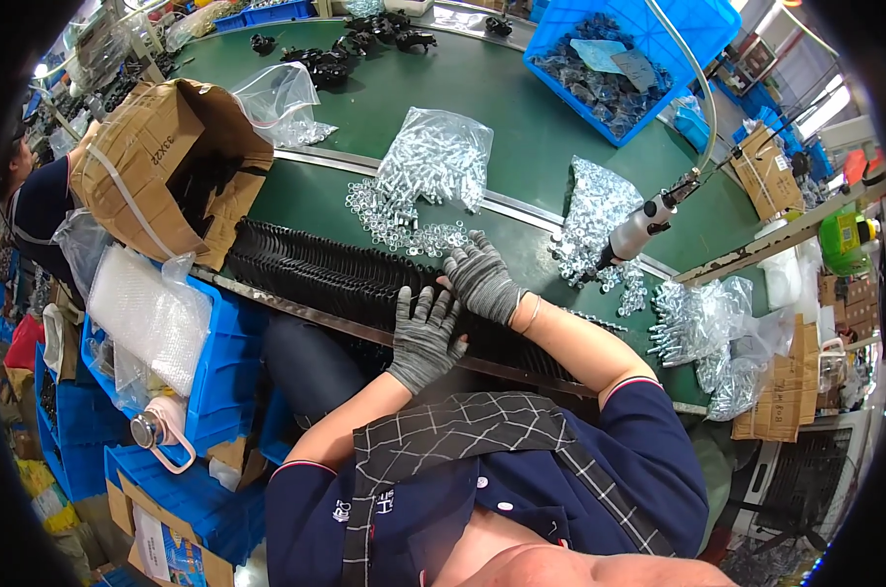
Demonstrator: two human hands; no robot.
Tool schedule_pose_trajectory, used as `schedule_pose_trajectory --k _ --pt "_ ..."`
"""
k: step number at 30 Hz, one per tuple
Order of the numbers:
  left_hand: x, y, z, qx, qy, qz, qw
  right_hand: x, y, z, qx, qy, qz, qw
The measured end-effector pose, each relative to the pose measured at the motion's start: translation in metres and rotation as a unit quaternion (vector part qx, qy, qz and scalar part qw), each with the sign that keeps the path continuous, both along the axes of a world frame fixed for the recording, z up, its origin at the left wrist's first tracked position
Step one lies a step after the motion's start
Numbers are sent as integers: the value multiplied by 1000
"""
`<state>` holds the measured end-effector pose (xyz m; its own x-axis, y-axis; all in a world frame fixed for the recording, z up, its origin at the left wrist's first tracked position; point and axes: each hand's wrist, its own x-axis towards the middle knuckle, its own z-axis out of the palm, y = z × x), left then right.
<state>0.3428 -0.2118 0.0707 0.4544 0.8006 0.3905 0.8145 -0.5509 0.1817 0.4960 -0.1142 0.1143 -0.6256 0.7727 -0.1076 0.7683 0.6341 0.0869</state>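
Observation:
A long row of black ridged parts [316,272], packed side by side, runs along the near edge of the green worktable. My left hand [426,340], in a grey striped glove, lies on the row with its fingers spread. Just right of it, my right hand [482,283], gloved alike, reaches across the row, fingers stretched toward the loose metal rings. Nothing shows in either hand, though the underside of the right one is hidden. Loose silvery rings [425,238] lie beyond the row, spilling by a clear bag of small metal fasteners [437,157].
A cardboard box [135,186] with black parts stands at the left. A powered screwdriver [643,230] hangs at the right over another bag of fasteners [599,201]. A blue crate [570,83] sits at the back. Bagged bolts [702,318] lie at the right edge.

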Motion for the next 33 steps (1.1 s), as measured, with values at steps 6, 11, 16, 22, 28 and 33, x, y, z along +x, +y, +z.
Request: schedule_pose_trajectory --k 6,11,16,22,28,33 --pt "-6 4 -4 -7 -2 -1 1000 -2 -1 -5 146 109 40 983" --pt "-10 4 -13 3 -62 19 998 -24 14 27 -1 1 -40 999" --pt "-9 3 -10 14 -75 20 997 -47 80 27 2 121 -93 988" --pt "0 1 0 -20 -100 -3 995 -61 133 0 -107 57 -116 986" --pt "-10 2 -8 8 -104 -7 995 -27 112 14 -209 184 -179 944" --pt "-12 5 -9 31 -90 -3 995 47 63 -16 -192 368 -145 898"
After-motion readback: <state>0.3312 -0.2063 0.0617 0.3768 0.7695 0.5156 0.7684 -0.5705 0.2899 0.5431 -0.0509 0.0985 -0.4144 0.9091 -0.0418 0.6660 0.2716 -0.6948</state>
